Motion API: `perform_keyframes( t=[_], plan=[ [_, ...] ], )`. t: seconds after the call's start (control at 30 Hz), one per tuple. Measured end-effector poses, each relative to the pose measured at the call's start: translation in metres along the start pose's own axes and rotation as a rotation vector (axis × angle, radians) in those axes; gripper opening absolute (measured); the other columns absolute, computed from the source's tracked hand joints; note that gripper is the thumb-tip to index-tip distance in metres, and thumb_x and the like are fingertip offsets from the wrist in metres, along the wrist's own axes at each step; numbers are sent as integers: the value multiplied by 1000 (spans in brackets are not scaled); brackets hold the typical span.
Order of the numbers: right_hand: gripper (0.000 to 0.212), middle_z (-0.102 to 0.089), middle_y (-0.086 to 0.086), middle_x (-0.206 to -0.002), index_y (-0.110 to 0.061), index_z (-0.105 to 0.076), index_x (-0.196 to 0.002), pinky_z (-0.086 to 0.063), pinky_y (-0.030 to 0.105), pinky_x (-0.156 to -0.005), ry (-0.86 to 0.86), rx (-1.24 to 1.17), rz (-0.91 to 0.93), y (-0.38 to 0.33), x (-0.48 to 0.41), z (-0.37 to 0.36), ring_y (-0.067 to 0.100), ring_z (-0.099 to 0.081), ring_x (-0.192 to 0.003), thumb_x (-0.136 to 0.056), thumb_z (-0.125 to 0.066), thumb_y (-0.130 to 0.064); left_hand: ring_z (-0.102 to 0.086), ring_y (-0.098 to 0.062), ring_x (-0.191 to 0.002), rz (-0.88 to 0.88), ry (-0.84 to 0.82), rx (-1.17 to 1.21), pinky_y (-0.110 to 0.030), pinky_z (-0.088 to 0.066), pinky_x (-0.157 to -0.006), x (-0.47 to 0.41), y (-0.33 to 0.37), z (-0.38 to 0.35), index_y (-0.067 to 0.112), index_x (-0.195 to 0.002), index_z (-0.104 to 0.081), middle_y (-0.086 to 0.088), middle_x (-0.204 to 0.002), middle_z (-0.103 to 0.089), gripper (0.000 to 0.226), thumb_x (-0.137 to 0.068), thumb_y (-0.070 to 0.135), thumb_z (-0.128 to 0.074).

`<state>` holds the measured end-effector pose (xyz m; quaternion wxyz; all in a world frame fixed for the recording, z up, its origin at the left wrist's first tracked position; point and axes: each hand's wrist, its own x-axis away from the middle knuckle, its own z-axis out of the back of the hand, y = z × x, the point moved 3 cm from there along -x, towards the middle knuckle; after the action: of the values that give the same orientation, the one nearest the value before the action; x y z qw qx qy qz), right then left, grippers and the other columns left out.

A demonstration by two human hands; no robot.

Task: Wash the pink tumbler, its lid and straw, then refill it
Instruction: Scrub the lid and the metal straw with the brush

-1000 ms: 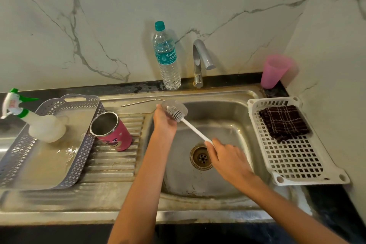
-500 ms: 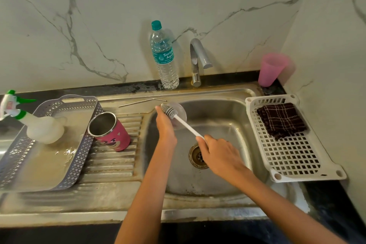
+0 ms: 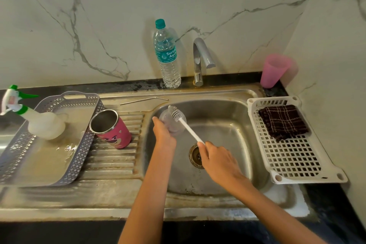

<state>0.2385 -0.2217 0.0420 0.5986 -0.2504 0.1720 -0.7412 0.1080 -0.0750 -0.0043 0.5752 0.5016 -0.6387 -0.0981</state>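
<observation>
Brush (image 3: pixel 190 128) head shifted slightly along the clear lid (image 3: pixel 172 125), pinched by left hand (image 3: pixel 165 135) over sink (image 3: pixel 217 106), right hand (image 3: pixel 217 159) gripping brush handle; lid judged light, stiff, wet-slippery: grip its rim; pink tumbler (image 3: pixel 113 128) lies on drainboard (image 3: pixel 116 157).

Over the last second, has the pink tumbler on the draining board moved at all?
No. The pink tumbler still sits beside the grey tray's right wall, on the same ridges of the draining board; only the view shifted.
</observation>
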Motion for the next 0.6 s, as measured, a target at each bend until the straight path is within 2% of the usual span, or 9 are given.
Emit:
perform_keyframes(
  t=[0.13, 0.23, 0.3, 0.37, 0.4, 0.47, 0.53, 0.6],
  plan=[
    [46, -58, 1, -72, -20, -51, -88, -50, 40, -67, -15, 6, 20, -4, 5, -2, 24, -60, -69, -102, -19, -50, -56, -28, -122, 1, -15, 42, -33, -47, -90, 1, -1, -4, 6, -141, -49, -14, -134, -59, 62, -105, 50, -23],
    [47, -63, 8, -75, -19, -48, -82, -49, 41, -68, 30, -29, -14, -3, -15, 2, 31, -60, -73, -101, -20, -52, -61, -23, -108, -47, -7, -55, -32, -48, -92, 7, -4, -8, 7, -134, -55, -8, -115, -66, 61, -104, 52, -27],
    [48, -63, 8, -74, -18, -48, -82, -48, 40, -67, 21, -23, -8, -2, -21, 3, 31, -60, -72, -102, -19, -51, -61, -21, -103, -59, -14, -65, -30, -48, -88, 7, 2, -8, 10, -130, -58, -6, -111, -67, 55, -104, 51, -31],
    [49, -62, 4, -70, -18, -49, -80, -48, 39, -63, 2, -18, 3, 2, -22, 3, 27, -60, -67, -101, -20, -52, -58, -19, -100, -92, -17, -59, -29, -46, -79, 6, 15, -4, 15, -115, -60, -6, -110, -63, 39, -103, 42, -36],
    [49, -60, 3, -68, -19, -49, -79, -47, 38, -61, -3, -22, -2, 5, -24, 4, 25, -59, -65, -102, -20, -51, -55, -17, -95, -142, 0, -111, -29, -43, -77, 4, 22, -2, 18, -106, -57, -4, -104, -59, 28, -102, 38, -38],
    [48, -58, 2, -65, -19, -49, -78, -43, 35, -58, -7, -45, -18, 11, -27, 6, 22, -56, -60, -102, -22, -50, -48, -15, -83, -355, 22, -337, -28, -38, -72, 0, 39, 3, 19, -97, -48, 1, -89, -49, 18, -102, 34, -40],
    [47, -57, 1, -64, -19, -49, -77, -42, 34, -56, -11, -67, -27, 13, -31, 6, 19, -54, -59, -102, -23, -49, -43, -17, -74, -627, 22, -611, -28, -37, -63, -7, 58, 6, 14, -90, -43, -1, -81, -44, 22, -103, 33, -44],
    [46, -56, 0, -64, -20, -48, -76, -40, 33, -55, -19, -75, -22, 12, -35, 5, 18, -52, -57, -102, -24, -49, -48, -21, -76, -851, 106, -909, -31, -40, -64, -21, 76, 7, 11, -84, -45, -6, -83, -50, 25, -101, 28, -50]
  ],
)
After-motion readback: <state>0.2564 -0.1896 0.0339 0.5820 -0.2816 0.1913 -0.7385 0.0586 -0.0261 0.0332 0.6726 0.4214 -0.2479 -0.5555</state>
